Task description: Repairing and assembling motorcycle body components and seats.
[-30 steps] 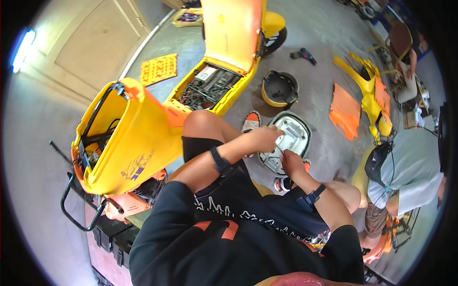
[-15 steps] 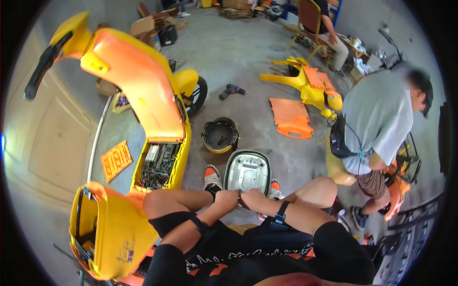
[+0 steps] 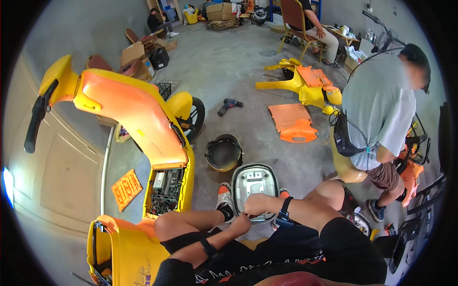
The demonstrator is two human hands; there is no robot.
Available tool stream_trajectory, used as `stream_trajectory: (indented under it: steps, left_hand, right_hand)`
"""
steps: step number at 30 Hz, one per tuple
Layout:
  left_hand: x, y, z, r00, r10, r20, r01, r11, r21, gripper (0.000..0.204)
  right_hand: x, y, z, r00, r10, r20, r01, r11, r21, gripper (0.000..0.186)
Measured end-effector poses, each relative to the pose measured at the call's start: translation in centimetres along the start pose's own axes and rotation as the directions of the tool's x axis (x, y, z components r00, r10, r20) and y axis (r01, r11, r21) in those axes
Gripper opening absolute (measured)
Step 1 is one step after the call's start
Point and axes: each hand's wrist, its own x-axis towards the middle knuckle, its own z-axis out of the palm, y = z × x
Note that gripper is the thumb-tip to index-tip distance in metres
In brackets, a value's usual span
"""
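Just over the near edge of an upturned scooter seat (image 3: 255, 178), my two hands meet. The seat lies between my feet, its pale underside up and a dark rim around it. My left hand (image 3: 239, 226) is closed, lower and nearer to me. My right hand (image 3: 258, 205) is closed too, above and right of it, covering part of the seat. A small dark thing shows between the fingertips, too small to name. Left of me stands a yellow and orange scooter (image 3: 138, 114), its open compartment (image 3: 165, 190) full of wiring and parts.
A round dark-lined bucket (image 3: 224, 152) stands beyond the seat, a cordless drill (image 3: 230, 106) farther off. Orange panels (image 3: 292, 123) and yellow bodywork (image 3: 310, 97) lie ahead to the right. A co-worker in grey (image 3: 381, 105) bends close by on my right. An orange grid panel (image 3: 127, 189) lies left.
The view has tilted up and shifted, showing more of the far room. My hands stay close together, the left now lower than the right, which reaches over the seat's near part.
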Motion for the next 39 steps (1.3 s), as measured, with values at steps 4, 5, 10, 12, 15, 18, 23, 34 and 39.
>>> stream_trajectory:
  steps: [4,5,10,12,15,18,23,34,39]
  left_hand:
    - [-1.4,0.5,5.4,0.925,-0.375,-0.058,0.280,0.778,-0.563,0.017]
    - [-1.6,0.6,5.6,0.926,-0.352,0.137,0.293,0.439,-0.849,0.011]
    - [-1.8,1.8,2.7,0.889,-0.296,0.350,0.417,0.205,-0.886,0.017]
    - [-1.1,2.0,0.6,0.891,-0.278,0.360,0.414,0.167,-0.895,0.016]
    - [-0.3,2.6,-0.4,0.862,-0.221,0.457,0.490,0.128,-0.862,0.010]
    - [0.1,3.6,0.3,0.915,0.050,0.400,0.389,0.154,-0.908,0.009]
    - [-1.0,2.6,-3.6,0.941,0.130,0.312,-0.006,0.930,-0.368,0.031]
    - [-1.8,2.9,-7.3,0.933,0.359,-0.016,-0.345,0.908,0.239,0.071]
    - [-1.9,3.3,-3.5,0.990,0.131,0.056,-0.102,0.925,-0.365,0.065]
  right_hand:
    - [2.1,0.0,-1.1,0.950,-0.308,0.050,0.310,0.915,-0.258,0.015]
    - [2.4,-0.3,-1.1,0.912,-0.406,0.058,0.405,0.869,-0.284,0.014]
    - [-0.4,-3.4,-0.4,0.885,-0.152,-0.441,-0.071,0.891,-0.449,0.054]
    - [-2.1,-4.1,-0.4,0.864,0.014,-0.503,-0.244,0.886,-0.394,0.076]
    - [-2.7,-4.7,-0.4,0.641,0.696,-0.323,-0.424,0.673,0.607,0.073]
    - [-2.2,-4.7,0.0,0.735,0.675,0.068,-0.516,0.492,0.701,0.073]
    - [-2.5,-3.7,1.1,0.735,0.677,0.046,-0.559,0.565,0.608,0.054]
    - [-1.8,-2.1,0.2,0.944,0.207,-0.256,-0.179,0.975,0.131,0.018]
    - [-2.4,-3.1,-0.1,0.835,0.280,-0.474,-0.292,0.955,0.050,0.029]
